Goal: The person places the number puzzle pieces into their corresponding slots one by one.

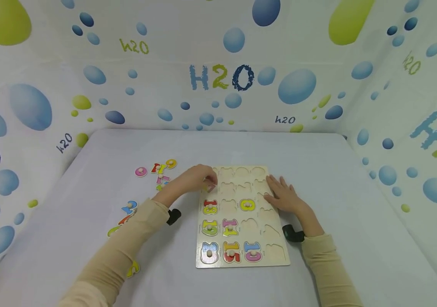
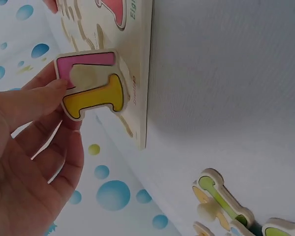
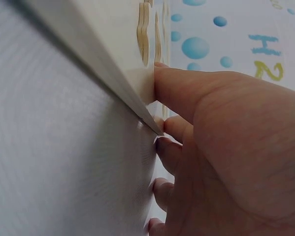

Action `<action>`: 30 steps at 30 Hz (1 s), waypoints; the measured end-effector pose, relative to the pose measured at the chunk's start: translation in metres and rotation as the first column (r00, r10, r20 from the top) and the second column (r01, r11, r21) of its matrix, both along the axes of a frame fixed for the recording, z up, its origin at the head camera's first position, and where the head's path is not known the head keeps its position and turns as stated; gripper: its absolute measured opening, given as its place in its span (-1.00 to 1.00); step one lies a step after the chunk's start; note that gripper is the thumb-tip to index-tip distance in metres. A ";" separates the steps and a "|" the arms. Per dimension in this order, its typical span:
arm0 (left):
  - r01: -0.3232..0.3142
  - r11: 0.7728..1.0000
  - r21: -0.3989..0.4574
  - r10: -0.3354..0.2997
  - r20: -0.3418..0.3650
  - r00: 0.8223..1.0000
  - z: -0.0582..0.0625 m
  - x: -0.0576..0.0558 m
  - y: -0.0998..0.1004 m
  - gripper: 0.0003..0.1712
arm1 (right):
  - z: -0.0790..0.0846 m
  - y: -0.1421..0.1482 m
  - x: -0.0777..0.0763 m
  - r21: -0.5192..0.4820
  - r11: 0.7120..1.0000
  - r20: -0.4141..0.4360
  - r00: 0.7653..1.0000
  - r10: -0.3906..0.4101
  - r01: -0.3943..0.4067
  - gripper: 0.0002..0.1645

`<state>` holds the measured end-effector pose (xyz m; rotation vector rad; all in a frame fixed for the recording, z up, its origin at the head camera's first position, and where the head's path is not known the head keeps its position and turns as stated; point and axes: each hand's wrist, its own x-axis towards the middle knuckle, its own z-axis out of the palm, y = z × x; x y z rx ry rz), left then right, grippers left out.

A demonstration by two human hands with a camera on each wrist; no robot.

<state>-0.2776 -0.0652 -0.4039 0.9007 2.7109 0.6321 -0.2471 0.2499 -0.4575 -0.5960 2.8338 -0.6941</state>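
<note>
From the remote feeds I've got the left hand [image 1: 198,178] pinching a pink-and-yellow number piece [image 2: 94,96] between thumb and fingertips, over the far-left part of the puzzle board [image 1: 220,217]. I can't tell whether the piece touches the board.

Right hand [image 1: 285,197] grips nothing: fingers straight and spread, resting at the board's right edge, thumb on its face.

Nearer the person than the left fingers I count seven seated pieces, the red-and-yellow 18 [image 1: 210,207] closest to them. The yellow 0 [image 1: 247,205] sits between the two hands, left of the right thumb.

Loose stuff I see left of the left fingers: a pink oval piece [image 1: 140,172] plus a cluster of pieces [image 1: 160,169]. Blue piece [image 1: 129,207] is also left, nearer the person, beside the sleeve [image 1: 126,243].
</note>
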 end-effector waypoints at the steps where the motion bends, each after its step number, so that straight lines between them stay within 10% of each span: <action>1: 0.002 1.000 -0.022 -0.001 0.006 1.000 0.000 0.000 0.001 -0.92 | 0.000 0.000 0.000 0.003 1.000 -0.004 1.000 -0.002 0.002 -0.20; 9: 0.069 0.995 -0.067 -0.074 -0.088 0.993 -0.010 -0.001 0.011 -0.94 | 0.002 -0.003 0.001 0.006 1.000 -0.005 1.000 -0.013 0.013 -0.21; 23: 0.009 0.998 -0.070 -0.016 -0.089 0.996 -0.025 0.015 0.010 -0.70 | 0.001 -0.001 0.000 0.010 1.000 0.004 1.000 -0.011 0.011 -0.20; 30: 0.056 0.997 -0.052 -0.063 -0.144 0.987 -0.029 0.020 -0.003 -0.90 | 0.000 0.000 -0.001 0.006 1.000 -0.002 1.000 -0.005 0.005 -0.20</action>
